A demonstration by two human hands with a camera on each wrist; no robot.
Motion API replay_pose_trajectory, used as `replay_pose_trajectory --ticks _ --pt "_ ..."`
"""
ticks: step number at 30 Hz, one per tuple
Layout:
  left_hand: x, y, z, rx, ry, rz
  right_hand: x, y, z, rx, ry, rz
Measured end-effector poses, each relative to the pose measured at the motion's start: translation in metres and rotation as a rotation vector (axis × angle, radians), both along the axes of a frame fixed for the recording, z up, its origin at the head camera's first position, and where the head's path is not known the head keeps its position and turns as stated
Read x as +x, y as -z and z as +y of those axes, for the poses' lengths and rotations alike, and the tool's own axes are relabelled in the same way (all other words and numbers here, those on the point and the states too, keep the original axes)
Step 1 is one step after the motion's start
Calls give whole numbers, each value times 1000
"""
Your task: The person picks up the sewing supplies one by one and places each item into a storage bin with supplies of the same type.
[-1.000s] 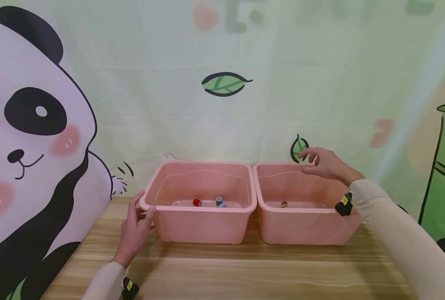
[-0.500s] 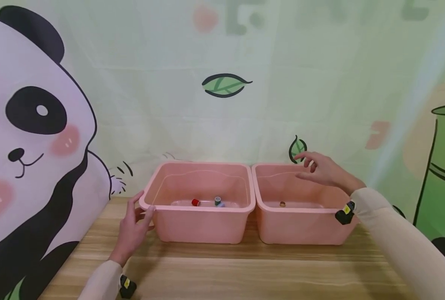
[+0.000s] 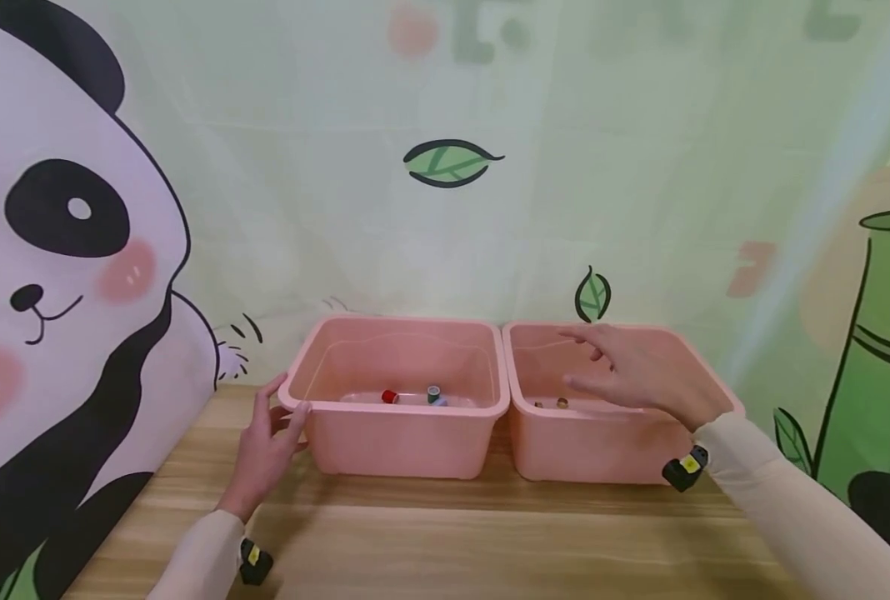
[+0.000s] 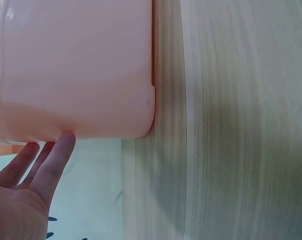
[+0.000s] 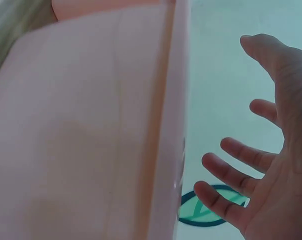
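My left hand rests at the front left corner of the left pink bin, its fingers relaxed and touching the rim and outer side. The left wrist view shows those fingers nearly straight against the bin wall. Inside lie a small red cylinder, a small dark green cylinder with a pale end and a light blue piece. Over the right pink bin hovers my right hand, fingers spread and loosely bent, holding nothing. Below it lie a small gold-coloured ring-like piece and another small piece.
Both bins stand side by side on a wood-grain table, their rims nearly meeting. Behind them hangs a pale green cloth printed with a panda and leaves. The near part of the right bin's floor is hidden by its front wall.
My right hand has come down and slightly left, from above the right bin's back rim to over its opening. A second small piece shows there now. My left hand stays at the corner.
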State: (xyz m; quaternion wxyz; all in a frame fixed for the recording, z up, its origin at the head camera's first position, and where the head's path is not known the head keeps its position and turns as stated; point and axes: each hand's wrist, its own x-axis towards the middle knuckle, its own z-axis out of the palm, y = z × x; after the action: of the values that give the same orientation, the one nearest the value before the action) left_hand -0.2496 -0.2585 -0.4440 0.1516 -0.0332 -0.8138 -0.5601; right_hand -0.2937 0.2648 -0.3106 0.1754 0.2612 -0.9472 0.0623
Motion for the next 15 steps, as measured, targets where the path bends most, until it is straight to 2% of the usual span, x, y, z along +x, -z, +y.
replay_pose_trajectory --ticks 2,7,15 --pt "-1 -1 1 -1 3 -5 6 2 -1 -2 -57 7" --pt "0 -2 2 -3 -8 -20 20 10 -4 -37 -154 -82" --pt "1 -5 2 -50 -6 -24 48 24 -3 -83 -156 -155"
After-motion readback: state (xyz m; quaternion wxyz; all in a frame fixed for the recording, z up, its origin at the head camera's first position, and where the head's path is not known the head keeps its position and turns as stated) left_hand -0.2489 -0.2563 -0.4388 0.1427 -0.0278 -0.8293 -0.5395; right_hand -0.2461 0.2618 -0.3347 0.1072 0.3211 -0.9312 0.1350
